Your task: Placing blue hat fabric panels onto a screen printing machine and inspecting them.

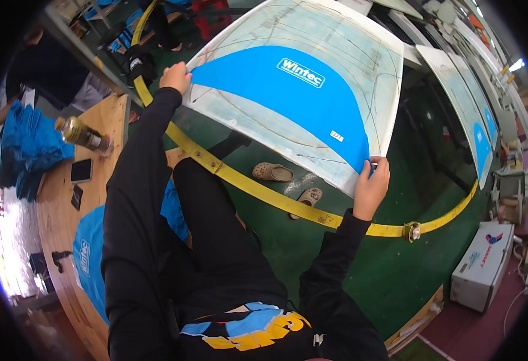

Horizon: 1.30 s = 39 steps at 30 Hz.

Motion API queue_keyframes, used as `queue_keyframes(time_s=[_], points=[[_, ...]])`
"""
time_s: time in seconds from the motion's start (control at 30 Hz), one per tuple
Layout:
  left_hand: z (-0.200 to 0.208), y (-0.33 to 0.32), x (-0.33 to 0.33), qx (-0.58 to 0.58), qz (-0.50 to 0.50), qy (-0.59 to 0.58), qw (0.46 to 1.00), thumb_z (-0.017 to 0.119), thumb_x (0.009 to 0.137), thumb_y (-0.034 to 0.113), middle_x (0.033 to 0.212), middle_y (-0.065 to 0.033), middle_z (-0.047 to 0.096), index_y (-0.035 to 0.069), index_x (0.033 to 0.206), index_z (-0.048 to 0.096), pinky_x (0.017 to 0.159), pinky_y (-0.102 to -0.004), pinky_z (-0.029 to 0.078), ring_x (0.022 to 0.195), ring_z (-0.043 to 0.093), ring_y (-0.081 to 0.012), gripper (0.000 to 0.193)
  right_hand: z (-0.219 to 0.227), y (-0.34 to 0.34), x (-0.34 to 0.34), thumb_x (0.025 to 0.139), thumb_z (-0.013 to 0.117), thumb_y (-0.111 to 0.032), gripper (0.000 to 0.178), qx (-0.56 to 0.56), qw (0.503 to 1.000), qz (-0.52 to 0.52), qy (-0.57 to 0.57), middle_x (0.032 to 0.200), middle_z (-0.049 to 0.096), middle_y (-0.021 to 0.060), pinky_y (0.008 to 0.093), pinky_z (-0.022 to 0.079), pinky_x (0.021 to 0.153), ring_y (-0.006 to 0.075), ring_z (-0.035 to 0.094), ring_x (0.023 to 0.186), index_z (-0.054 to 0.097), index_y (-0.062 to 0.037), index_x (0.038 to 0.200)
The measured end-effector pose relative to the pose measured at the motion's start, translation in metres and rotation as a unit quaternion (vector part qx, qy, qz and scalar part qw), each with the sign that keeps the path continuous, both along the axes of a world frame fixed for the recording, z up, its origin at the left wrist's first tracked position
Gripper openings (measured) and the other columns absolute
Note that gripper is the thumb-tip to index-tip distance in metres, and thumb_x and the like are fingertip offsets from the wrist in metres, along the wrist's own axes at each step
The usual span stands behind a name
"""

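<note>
A blue curved fabric panel (pixel 276 90) with a white boxed print lies over a pale, stained flat board (pixel 240 117). My left hand (pixel 175 78) is closed at the panel's left tip, by the board's left edge. At the opposite tip, near the board's front right corner, the fingers of my right hand (pixel 372 185) pinch the panel. Between the two hands the cloth looks flat, and a small white sticker (pixel 336 136) sits near its lower edge.
A yellow curved rail (pixel 264 195) runs between me and the board. On the left, a wooden table (pixel 56 198) bears blue fabric pieces (pixel 29 141), a bottle (pixel 83 135) and a phone (pixel 81 171). More boards (pixel 450 90) and a white box (pixel 481 265) are at right; a person (pixel 47 66) is far left.
</note>
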<state>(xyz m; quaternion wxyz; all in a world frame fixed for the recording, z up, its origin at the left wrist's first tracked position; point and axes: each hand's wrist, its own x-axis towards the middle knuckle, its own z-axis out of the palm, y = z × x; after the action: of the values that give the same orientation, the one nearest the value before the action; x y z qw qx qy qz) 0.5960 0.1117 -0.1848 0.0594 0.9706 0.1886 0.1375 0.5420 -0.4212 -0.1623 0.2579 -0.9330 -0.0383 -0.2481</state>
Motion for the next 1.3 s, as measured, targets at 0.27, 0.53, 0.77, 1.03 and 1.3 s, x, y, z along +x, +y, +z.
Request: queue_keyframes(time_s=[0.27, 0.53, 0.77, 1.03, 1.3], points=[[0.025, -0.01, -0.015, -0.163, -0.222, -0.211, 0.938, 0.056, 0.087, 0.022, 0.106, -0.0153, 0.064, 0.005, 0.115, 0.055, 0.085, -0.0371, 0.048, 0.1, 0.062, -0.0316, 0.033, 0.016, 0.062, -0.028, 0.096, 0.051, -0.011, 0.014, 0.323, 0.934, 0.155, -0.013, 0.093, 0.049, 0.0069, 0.0299, 0.042, 0.078, 0.0163, 0.05, 0.084, 0.048, 0.0007, 0.104], [0.158, -0.119, 0.056, -0.16, -0.227, -0.222, 0.935, 0.063, 0.072, 0.026, 0.099, -0.0153, 0.069, 0.01, 0.104, 0.07, 0.082, -0.0402, 0.05, 0.095, 0.066, -0.0284, 0.037, 0.062, 0.13, -0.043, 0.095, 0.053, -0.014, 0.022, 0.306, 0.929, 0.181, -0.106, 0.098, 0.052, 0.0151, 0.0316, 0.042, 0.082, 0.0225, 0.051, 0.089, 0.048, 0.0038, 0.108], [0.187, -0.181, 0.121, -0.085, -0.243, -0.162, 0.953, 0.067, 0.066, 0.031, 0.095, -0.0155, 0.07, 0.01, 0.097, 0.073, 0.079, -0.0437, 0.052, 0.093, 0.066, -0.0331, 0.038, 0.081, 0.156, -0.066, 0.096, 0.055, -0.026, 0.035, 0.376, 0.887, 0.246, -0.108, 0.104, 0.059, 0.0223, 0.0392, 0.049, 0.098, 0.028, 0.058, 0.105, 0.043, 0.001, 0.115], [0.249, -0.18, -0.054, -0.103, -0.257, -0.175, 0.945, 0.065, 0.068, 0.029, 0.095, -0.0171, 0.069, 0.009, 0.099, 0.073, 0.079, -0.0436, 0.05, 0.092, 0.065, -0.0349, 0.037, 0.127, 0.206, -0.13, 0.095, 0.055, -0.024, 0.032, 0.358, 0.894, 0.253, -0.089, 0.115, 0.05, 0.0192, 0.0364, 0.05, 0.094, 0.0273, 0.055, 0.108, 0.046, -0.0016, 0.117], [0.273, -0.165, -0.155, -0.208, -0.262, -0.272, 0.902, 0.061, 0.072, 0.025, 0.092, -0.0171, 0.069, 0.009, 0.095, 0.073, 0.078, -0.043, 0.05, 0.088, 0.064, -0.0359, 0.031, 0.139, 0.202, -0.158, 0.096, 0.053, -0.008, 0.035, 0.16, 0.858, 0.392, -0.29, 0.127, 0.047, 0.0151, 0.0381, 0.047, 0.093, 0.0266, 0.054, 0.111, 0.048, -0.0079, 0.131]])
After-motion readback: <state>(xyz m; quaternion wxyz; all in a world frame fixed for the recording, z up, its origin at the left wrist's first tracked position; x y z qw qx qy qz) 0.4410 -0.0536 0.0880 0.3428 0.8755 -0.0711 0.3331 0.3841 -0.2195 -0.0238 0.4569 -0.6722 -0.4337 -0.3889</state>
